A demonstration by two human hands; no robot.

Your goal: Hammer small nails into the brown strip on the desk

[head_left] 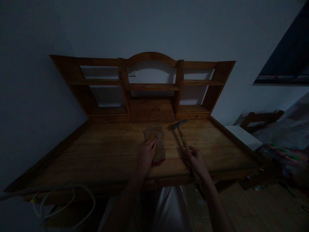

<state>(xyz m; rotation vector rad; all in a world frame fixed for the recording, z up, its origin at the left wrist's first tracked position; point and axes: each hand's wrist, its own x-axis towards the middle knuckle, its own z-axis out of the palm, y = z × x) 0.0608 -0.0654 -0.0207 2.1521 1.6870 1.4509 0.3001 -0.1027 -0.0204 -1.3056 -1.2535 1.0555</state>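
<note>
One hammer, one block and two hands at one wooden desk (96,151) in a dim room.

The left hand (146,154) lies open, fingers resting flat on the single rough brown flat block (158,149) at the middle of the desk. An orange patch on the block is too dark to make out. The right hand (196,159) is closed around the lower handle of the one wooden-handled hammer (181,133), whose dark metal head sits just right of the block's far end. One open shelf unit (152,87) stands behind. A looped white cable (72,199) and a wooden chair (260,117) are cut off or blurred.
</note>
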